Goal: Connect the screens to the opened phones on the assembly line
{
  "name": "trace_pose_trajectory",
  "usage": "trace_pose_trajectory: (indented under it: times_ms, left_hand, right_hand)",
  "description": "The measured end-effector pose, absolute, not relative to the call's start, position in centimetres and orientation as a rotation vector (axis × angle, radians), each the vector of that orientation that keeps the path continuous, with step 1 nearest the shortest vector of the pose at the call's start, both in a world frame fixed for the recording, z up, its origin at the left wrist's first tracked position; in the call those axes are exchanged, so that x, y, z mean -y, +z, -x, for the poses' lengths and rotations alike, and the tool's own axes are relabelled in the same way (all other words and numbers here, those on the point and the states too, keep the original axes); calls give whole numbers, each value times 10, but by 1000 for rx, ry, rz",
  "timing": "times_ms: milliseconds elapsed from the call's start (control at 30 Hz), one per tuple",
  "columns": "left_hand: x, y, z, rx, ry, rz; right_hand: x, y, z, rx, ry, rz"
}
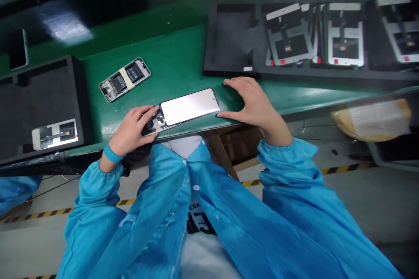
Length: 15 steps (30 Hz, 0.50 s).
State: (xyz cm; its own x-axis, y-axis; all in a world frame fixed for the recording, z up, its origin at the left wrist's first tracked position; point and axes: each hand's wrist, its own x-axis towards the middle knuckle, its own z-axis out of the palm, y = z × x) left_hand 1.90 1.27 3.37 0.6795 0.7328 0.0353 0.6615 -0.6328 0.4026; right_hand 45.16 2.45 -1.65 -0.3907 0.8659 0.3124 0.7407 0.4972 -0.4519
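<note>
At the table's front edge lies an opened phone body [151, 125], its inner parts showing at the left end. My left hand [132, 128] grips that end between thumb and fingers. A lit, white phone screen [190, 106] overlaps the body and reaches to the right. Just past the screen's right end, my right hand [250, 102] is open, thumb and fingers spread, with nothing between them. The thumb tip is close to the screen's corner; I cannot tell whether it touches. Behind my left hand rests a second opened phone body [125, 79] with a pale strip across its battery.
A black foam tray [229, 72] at the back right holds several phone screens [345, 35], backs up. Another black tray [73, 91] at the left carries one screen panel [55, 134]. A dark phone [18, 50] lies behind it. The green tabletop [176, 52] spans between the trays.
</note>
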Motion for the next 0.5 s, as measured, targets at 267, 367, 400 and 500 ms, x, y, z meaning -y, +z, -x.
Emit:
trace_pose_trajectory:
  times_ms: [267,367,400,500]
  left_hand:
    - [-16,36,-13,-1013,241,-2523]
    - [-16,34,-13,-1016,265,-2516]
    - [-16,33,-13,-1014,277,-2516]
    - [-16,31,-14,-1018,293,-2513]
  right_hand:
    - [-25,-16,-453,2219,363,1339]
    - [-24,-14,-452,2210,380,1335]
    - [-23,-14,-451,2209,382,1338]
    - [-22,-13,-450,2209,380,1344]
